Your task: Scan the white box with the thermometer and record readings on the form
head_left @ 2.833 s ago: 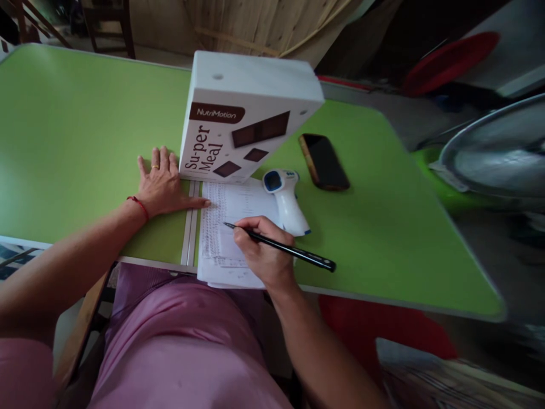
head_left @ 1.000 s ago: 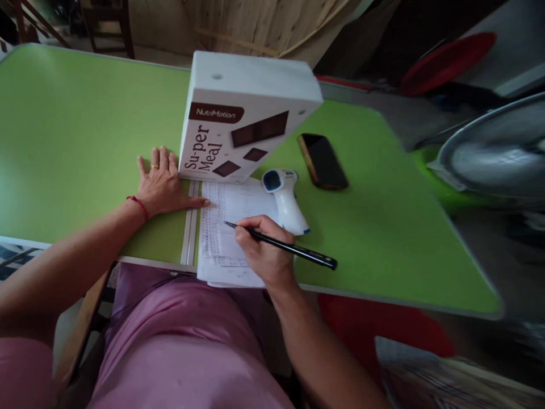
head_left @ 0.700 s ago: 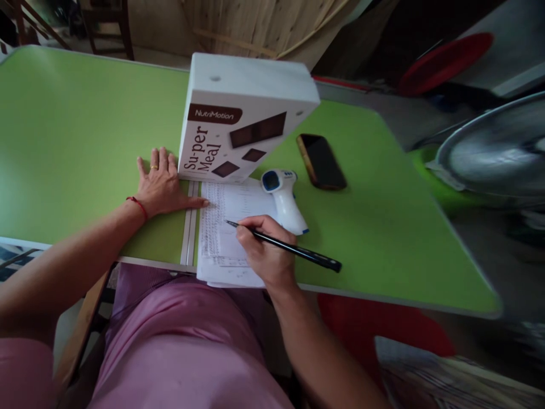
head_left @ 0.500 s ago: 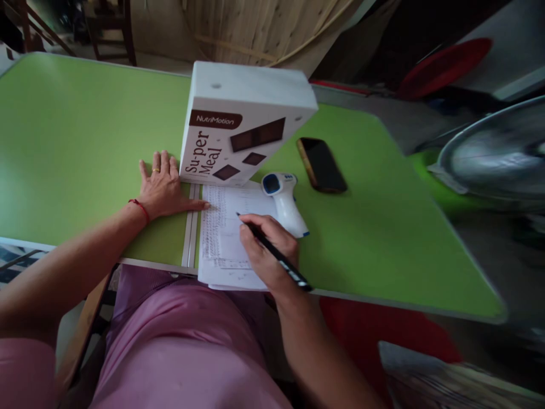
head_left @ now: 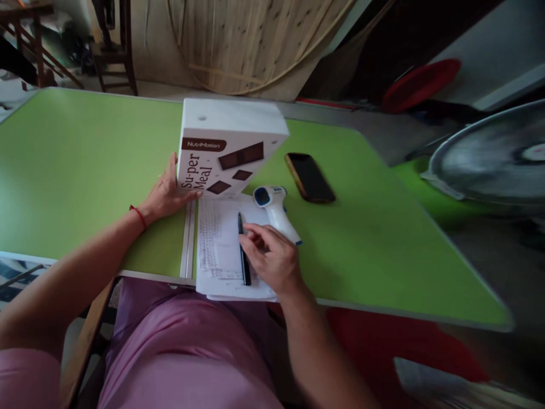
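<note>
The white NutriMotion box (head_left: 251,128) stands upright on the table, its printed front facing me. My left hand (head_left: 164,196) grips the box's lower left edge, thumb across the front and fingers along the side. A black pen (head_left: 244,255) lies lengthwise on handwritten sheets of paper (head_left: 219,227) below the box. Right beside the pen is my right hand (head_left: 275,255), thumb and forefinger slightly apart, their tips at the pen's edge. A white-and-blue infrared thermometer (head_left: 279,213) lies just beyond that hand, partly over the paper.
A dark smartphone (head_left: 310,177) lies on the green folding table (head_left: 383,244), right of the box. A metal seam (head_left: 187,244) crosses the table left of the papers. An electric fan (head_left: 494,153) stands off the right edge, and a wooden chair (head_left: 113,57) behind.
My left hand has gone from flat on the table to holding the box's edge. The pen has left my right hand's writing grip and now lies on the paper. The view has tilted up.
</note>
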A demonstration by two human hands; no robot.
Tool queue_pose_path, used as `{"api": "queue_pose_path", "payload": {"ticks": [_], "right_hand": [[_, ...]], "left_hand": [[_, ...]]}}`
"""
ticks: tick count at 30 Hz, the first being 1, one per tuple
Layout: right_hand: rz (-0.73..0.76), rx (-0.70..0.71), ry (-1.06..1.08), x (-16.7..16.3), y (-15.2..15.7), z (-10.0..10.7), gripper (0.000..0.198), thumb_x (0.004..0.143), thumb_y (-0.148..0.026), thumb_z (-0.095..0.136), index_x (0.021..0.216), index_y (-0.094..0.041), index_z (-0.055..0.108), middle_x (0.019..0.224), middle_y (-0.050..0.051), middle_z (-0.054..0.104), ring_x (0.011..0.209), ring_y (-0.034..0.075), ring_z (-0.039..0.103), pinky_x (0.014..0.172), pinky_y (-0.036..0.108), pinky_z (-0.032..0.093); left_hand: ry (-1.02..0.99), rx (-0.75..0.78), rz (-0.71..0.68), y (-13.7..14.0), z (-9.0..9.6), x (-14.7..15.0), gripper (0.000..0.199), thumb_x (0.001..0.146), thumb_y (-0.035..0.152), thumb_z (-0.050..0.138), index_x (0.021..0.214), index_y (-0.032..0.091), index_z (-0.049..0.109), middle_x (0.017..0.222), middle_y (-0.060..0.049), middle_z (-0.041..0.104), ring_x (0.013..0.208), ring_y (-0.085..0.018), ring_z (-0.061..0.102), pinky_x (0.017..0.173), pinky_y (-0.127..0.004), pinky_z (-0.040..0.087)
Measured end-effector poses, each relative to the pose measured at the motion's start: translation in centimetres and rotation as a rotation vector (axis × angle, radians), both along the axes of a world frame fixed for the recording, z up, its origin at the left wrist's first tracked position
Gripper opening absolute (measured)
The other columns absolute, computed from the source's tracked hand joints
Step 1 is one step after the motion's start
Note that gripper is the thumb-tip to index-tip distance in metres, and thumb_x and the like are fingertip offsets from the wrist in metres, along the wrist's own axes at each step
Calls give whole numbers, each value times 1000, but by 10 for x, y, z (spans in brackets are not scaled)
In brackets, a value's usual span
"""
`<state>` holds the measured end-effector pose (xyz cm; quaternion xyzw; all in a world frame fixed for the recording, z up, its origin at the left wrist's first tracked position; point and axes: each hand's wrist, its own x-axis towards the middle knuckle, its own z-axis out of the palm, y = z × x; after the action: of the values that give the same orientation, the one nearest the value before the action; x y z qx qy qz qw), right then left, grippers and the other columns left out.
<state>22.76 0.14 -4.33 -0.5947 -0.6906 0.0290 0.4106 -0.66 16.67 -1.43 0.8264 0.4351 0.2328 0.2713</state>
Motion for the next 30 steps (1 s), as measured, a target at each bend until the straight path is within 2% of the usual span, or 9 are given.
{"api": "queue_pose_path", "payload": {"ticks": [3, 7, 12, 17, 21, 26, 30], "right_hand": [[63, -16, 5, -2, 0, 4, 19, 89, -35, 72, 99, -19, 77, 65, -1, 66, 53, 14, 57, 57, 28, 55], [42, -75, 3, -3, 1, 5, 16, 84, -29, 68, 95, -21, 77, 63, -2, 64, 52, 13, 53, 56, 27, 53], [-5, -121, 40, -2, 3, 4, 15, 86, -28, 64, 89, -22, 78, 62, -2, 63, 50, 12, 52, 53, 26, 50], [-1, -107, 39, 0, 2, 4, 17, 90, -27, 63, 87, -20, 78, 65, 1, 67, 54, 13, 57, 57, 27, 51], [-11, -110, 62, 3, 1, 2, 15, 92, -30, 66, 87, -21, 78, 67, 1, 67, 55, 14, 58, 59, 28, 52], [4, -46, 57, -1, 0, 1, 15, 94, -31, 67, 88, -22, 77, 68, 2, 69, 55, 15, 60, 58, 28, 53], [-140, 105, 20, -2, 0, 5, 21, 99, -33, 60, 88, -22, 74, 74, 5, 71, 61, 17, 63, 65, 30, 56]], "left_hand": [[-149, -55, -43, 6, -3, -3, 93, 86, 58, 63, 159, 12, 30, 159, -23, 48, 150, -33, 48, 122, -48, 45], [-191, -56, -23, 8, -3, -5, 83, 84, 57, 62, 151, 14, 40, 157, -22, 51, 150, -33, 47, 121, -50, 46], [-242, -54, -11, 10, -3, -4, 89, 77, 61, 76, 147, 18, 45, 151, -20, 56, 140, -36, 55, 117, -53, 48], [-292, -102, -2, 11, -7, -4, 80, 79, 55, 76, 143, 15, 48, 148, -21, 59, 139, -36, 57, 113, -53, 52], [-297, -156, 38, 9, -6, -6, 84, 76, 56, 79, 143, 15, 47, 146, -22, 61, 137, -37, 59, 108, -55, 56], [-367, -225, 72, 5, 5, -10, 84, 74, 65, 80, 135, 15, 52, 137, -22, 67, 125, -37, 68, 101, -55, 60], [-357, -254, 56, 1, 19, -15, 78, 76, 69, 77, 129, 16, 59, 131, -19, 72, 118, -36, 71, 99, -56, 61]]}}
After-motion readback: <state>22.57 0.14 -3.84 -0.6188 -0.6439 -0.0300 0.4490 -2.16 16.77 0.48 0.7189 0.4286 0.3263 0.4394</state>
